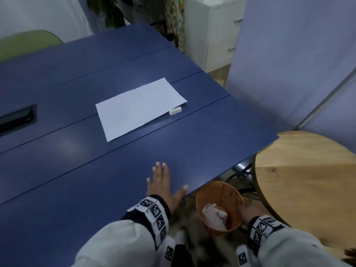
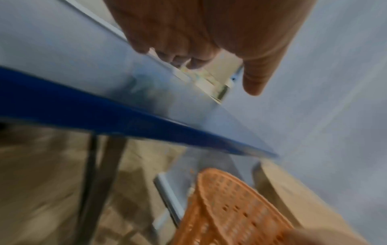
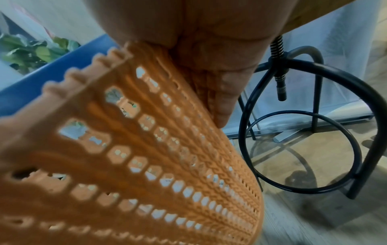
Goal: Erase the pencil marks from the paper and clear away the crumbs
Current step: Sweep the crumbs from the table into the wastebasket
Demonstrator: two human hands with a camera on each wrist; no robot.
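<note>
A white sheet of paper (image 1: 138,106) lies on the blue table (image 1: 77,170), with a white eraser (image 1: 175,110) at its right corner. My left hand (image 1: 161,182) lies flat on the table near its front right edge, fingers straight and spread. Just below that edge my right hand (image 1: 248,211) grips the rim of an orange plastic basket (image 1: 217,195), which holds crumpled white paper (image 1: 214,215). In the right wrist view my fingers (image 3: 220,102) curl round the basket's wall (image 3: 146,157). The left wrist view shows the basket (image 2: 226,207) under the table edge (image 2: 104,116). No crumbs can be made out.
A round wooden stool (image 1: 308,180) stands at the right, close to the basket; its black metal frame (image 3: 314,116) shows in the right wrist view. A black cable slot (image 1: 17,118) sits at the table's left. White drawers (image 1: 215,31) and a plant stand behind.
</note>
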